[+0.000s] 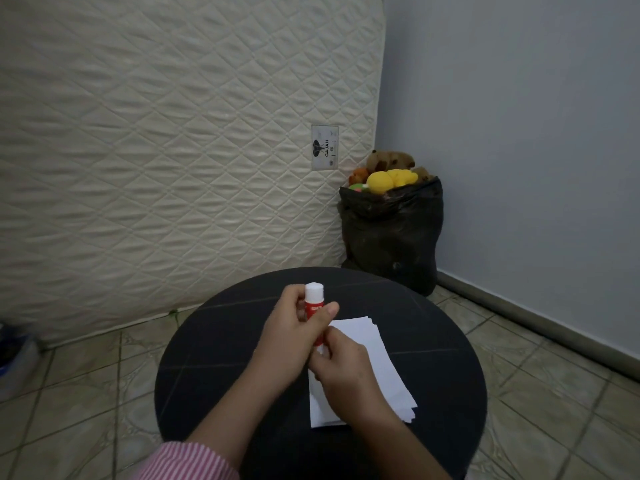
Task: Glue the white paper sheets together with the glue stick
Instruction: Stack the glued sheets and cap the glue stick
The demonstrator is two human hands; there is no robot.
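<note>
Both hands — left hand (294,327), right hand (341,367) — close fingers on the glue stick (314,308), hiding its base and part of the paper sheets (377,362).

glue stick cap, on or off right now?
On. The glue stick shows its white cap seated at the top, above the red body held in the left hand; the right hand grips its bottom end.
</note>
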